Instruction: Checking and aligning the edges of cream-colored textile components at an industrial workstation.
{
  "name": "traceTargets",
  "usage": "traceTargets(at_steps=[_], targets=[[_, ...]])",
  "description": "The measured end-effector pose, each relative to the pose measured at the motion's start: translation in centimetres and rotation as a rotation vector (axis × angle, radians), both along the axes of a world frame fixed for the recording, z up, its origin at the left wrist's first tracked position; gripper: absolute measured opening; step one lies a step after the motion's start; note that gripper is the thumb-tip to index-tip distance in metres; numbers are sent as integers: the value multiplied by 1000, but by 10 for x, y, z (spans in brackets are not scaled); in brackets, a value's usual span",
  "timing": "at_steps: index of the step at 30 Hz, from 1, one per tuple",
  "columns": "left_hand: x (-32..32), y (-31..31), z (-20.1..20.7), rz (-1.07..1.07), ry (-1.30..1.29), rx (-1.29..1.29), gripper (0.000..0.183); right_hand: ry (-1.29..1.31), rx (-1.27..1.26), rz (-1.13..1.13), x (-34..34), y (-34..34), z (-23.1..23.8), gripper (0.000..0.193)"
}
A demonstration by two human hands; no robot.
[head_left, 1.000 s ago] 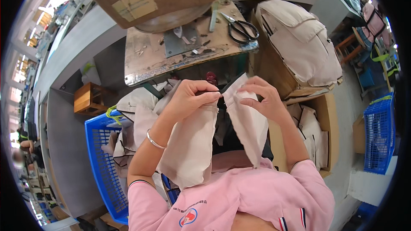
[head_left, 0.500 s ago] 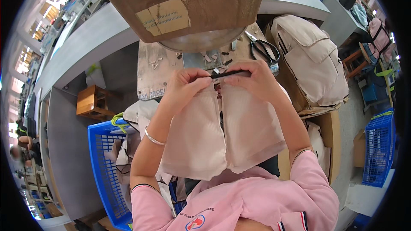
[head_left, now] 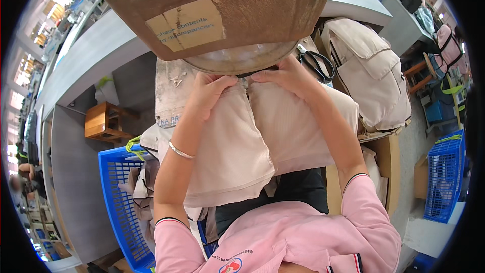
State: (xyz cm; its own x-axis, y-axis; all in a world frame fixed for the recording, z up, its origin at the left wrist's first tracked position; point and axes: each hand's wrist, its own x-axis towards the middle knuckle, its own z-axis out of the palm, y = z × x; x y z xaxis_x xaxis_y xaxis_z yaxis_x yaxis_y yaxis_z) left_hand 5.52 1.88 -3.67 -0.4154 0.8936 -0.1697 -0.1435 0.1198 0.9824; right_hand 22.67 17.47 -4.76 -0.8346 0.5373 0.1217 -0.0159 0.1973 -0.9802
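Hands both up at the top edge of one beige cloth piece point(head_left: 252, 136), held raised over the lap. Left hand point(head_left: 209, 93) fingers pinch its left flap, right hand point(head_left: 288, 77) fingers pinch the right flap, meeting at the middle seam. One pair of scissors point(head_left: 317, 64) on table point(head_left: 172, 88) behind. One cardboard box point(head_left: 222, 7) above. Two blue baskets: one point(head_left: 121, 197) left, one point(head_left: 447, 177) right. One stack of beige bags point(head_left: 371, 76).

Space ahead of both hands is blocked by the box point(head_left: 222, 10); scissors point(head_left: 316, 63) and bag pile point(head_left: 371, 71) crowd the right, blue crate point(head_left: 118, 197) the left.
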Motion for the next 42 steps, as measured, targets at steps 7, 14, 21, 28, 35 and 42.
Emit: traceTargets(at_steps=[7, 14, 21, 28, 35, 42], targets=[[-1, 6, 0, 50, -23, 78, 19, 16, 17, -4, -3, 0, 11, 25], [-15, 1, -9, 352, -85, 168, 16, 119, -131, -137, 11, -18, 36, 21], [15, -47, 13, 114, -54, 131, 13, -424, 280, -189, 120, -27, 54, 16], [80, -53, -12, 180, -65, 230, 14, -792, 565, -508, 289, 6, 52, 25], [181, -33, -10, 257, 137, 195, 15, -671, 614, -534, 359, -23, -12, 64], [234, -50, -19, 3, 62, 241, 19, -149, -316, 59, 245, -117, -73, 28]])
